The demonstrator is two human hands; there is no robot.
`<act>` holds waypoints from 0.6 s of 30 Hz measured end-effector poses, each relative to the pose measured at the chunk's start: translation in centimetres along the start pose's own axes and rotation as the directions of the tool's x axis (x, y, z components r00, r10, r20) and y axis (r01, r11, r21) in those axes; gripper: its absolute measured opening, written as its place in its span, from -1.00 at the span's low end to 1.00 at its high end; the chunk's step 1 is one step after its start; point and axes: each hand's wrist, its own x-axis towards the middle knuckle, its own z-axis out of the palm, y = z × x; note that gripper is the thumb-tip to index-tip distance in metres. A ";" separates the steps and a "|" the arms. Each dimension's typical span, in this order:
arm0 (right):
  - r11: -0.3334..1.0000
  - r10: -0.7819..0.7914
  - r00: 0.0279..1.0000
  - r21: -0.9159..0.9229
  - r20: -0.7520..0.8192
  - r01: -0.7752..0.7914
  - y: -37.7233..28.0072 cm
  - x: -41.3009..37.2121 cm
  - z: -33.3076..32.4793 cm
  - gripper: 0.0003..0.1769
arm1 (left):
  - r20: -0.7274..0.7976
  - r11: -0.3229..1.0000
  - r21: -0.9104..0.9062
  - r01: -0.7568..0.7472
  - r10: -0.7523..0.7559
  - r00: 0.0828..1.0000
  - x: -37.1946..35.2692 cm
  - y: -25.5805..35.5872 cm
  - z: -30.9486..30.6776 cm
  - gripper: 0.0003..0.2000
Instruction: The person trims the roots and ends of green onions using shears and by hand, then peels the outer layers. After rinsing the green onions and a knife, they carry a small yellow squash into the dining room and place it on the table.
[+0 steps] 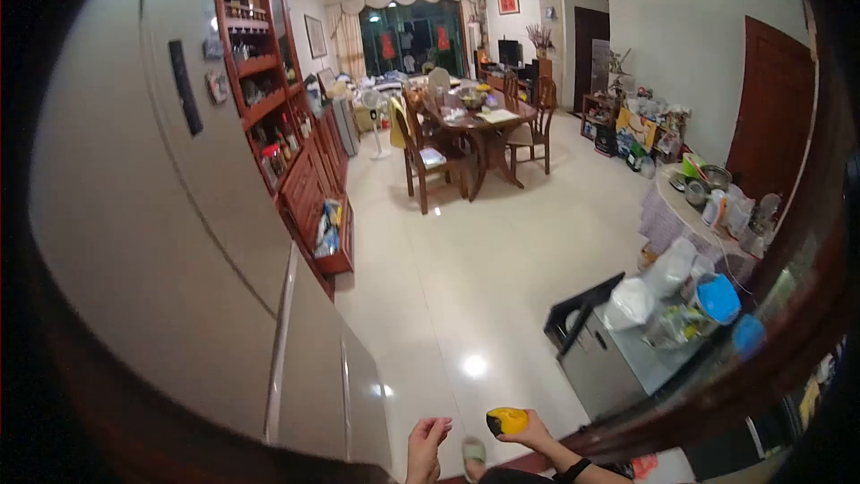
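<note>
My right hand [530, 433] is wrapped round a rounded yellow object with a black end [511, 420], whose kind I cannot make out. It is held out in front of me near the bottom of the view, with a black band on the wrist. To its left, my left hand [428, 445] is raised with the fingers bent and the fingertips brought together. Whether something small is between them is too fine to see. The two hands are apart. Between them and lower down, a foot in a green slipper [474, 450] shows on the floor.
A tall grey refrigerator [116, 179] stands close on the left, beside a wooden cabinet [300, 184] with an open lower drawer. At right, a low grey cabinet [596, 367] carries plastic bags [630, 303] and a blue-lined bin [718, 298]. Ahead is a dining table [479, 121] with chairs.
</note>
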 end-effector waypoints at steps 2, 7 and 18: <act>0.982 -0.074 0.997 -0.170 0.023 0.077 -1.0 5.0 1.8 -0.01 | -0.069 0.997 -0.076 0.031 -0.036 0.997 4.0 2.5 -0.9 -0.87; 0.960 -0.049 0.998 -0.273 0.043 0.059 -9.0 12.5 3.4 0.04 | -0.067 0.988 -0.139 -0.068 0.059 0.996 13.6 7.9 -1.2 -0.84; 0.951 0.084 0.994 -0.291 -0.074 -0.102 -15.5 35.6 4.5 -0.01 | 0.235 0.950 0.202 0.237 -0.282 0.930 40.3 9.7 -0.3 -0.55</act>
